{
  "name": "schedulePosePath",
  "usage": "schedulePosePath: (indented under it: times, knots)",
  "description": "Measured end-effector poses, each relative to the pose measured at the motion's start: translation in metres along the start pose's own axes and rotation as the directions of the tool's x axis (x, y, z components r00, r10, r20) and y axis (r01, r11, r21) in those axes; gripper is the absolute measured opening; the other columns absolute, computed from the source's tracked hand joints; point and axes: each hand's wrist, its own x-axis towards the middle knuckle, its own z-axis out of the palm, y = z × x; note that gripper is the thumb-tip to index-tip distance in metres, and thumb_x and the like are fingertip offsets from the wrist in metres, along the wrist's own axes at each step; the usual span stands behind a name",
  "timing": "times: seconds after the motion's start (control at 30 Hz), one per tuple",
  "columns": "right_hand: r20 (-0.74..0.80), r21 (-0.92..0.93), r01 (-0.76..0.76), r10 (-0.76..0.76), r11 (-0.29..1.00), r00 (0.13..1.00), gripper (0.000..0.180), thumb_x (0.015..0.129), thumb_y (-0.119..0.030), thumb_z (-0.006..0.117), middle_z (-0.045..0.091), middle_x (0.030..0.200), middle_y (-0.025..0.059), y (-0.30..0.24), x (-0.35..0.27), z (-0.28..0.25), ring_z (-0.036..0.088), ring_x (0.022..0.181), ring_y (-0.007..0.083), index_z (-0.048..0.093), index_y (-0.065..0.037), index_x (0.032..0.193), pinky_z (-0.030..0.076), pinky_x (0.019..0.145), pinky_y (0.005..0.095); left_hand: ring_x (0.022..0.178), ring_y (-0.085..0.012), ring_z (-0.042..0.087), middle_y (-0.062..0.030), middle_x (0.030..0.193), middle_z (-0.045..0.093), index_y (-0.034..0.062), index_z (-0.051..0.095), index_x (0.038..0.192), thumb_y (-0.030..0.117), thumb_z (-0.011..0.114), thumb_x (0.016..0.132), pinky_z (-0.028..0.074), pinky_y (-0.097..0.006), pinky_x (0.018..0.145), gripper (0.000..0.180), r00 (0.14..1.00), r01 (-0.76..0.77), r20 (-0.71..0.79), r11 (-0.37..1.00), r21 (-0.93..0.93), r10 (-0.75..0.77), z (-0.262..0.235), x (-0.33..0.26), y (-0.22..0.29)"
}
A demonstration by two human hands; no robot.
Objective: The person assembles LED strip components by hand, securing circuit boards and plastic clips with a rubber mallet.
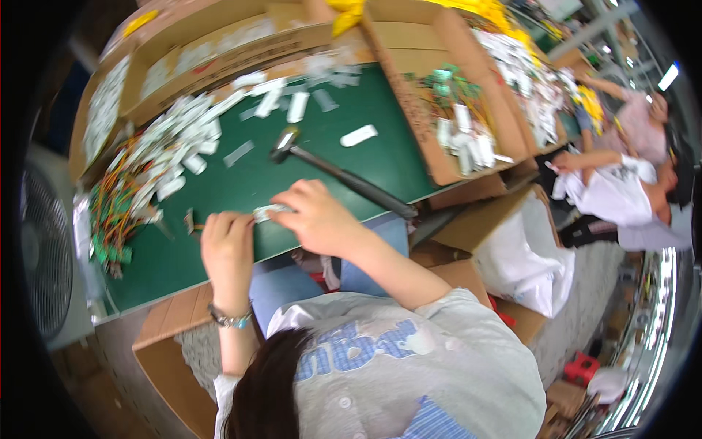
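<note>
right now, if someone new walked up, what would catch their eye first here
Probably the dark-handled hammer, lying slantwise across the green tabletop just beyond the hands. Next, the pile of white pieces with its tangle of coloured wires on the table's left side. Then the left hand and right hand, close together near the front edge, a small whitish piece between them.

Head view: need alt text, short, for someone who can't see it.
A person's left hand and right hand hold a small whitish piece over a green table. A hammer lies just beyond. White parts and coloured wires are heaped to the left; an open cardboard box to the right holds more.
</note>
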Motion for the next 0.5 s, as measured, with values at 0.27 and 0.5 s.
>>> schedulePosePath:
  times: [0.27, 0.5]
  knots:
    - [-0.040, -0.011, -0.014, 0.014, 1.000, 0.999, 0.025, 0.082, -0.013, 0.061, 0.066, 0.109, 0.0063, -0.002, -0.004, 0.001, 0.057, 0.105, 0.0235, 0.073, -0.006, 0.102, 0.043, 0.094, 0.0389, 0.082, -0.0267, 0.057, -0.0070, 0.087, 0.061, 0.0020, 0.069, 0.088, 0.002, 0.071, 0.080, 0.047, -0.040, 0.072, 0.008, 0.999, -0.046, 0.016, 0.997, 0.064, 0.045, 0.003, 0.001, 0.007]
    - [-0.099, -0.167, -0.029, 0.013, 0.986, 0.995, 0.020, 0.080, -0.015, 0.061, 0.064, 0.100, 0.0045, -0.011, -0.005, 0.011, 0.054, 0.094, 0.0212, 0.073, -0.005, 0.093, 0.041, 0.080, 0.0350, 0.084, -0.0268, 0.056, -0.0060, 0.088, 0.060, 0.0019, 0.069, 0.087, 0.003, 0.072, 0.079, 0.046, -0.041, 0.074, 0.008, 0.998, -0.060, 0.016, 0.990, 0.129, 0.058, 0.003, -0.004, 0.017]
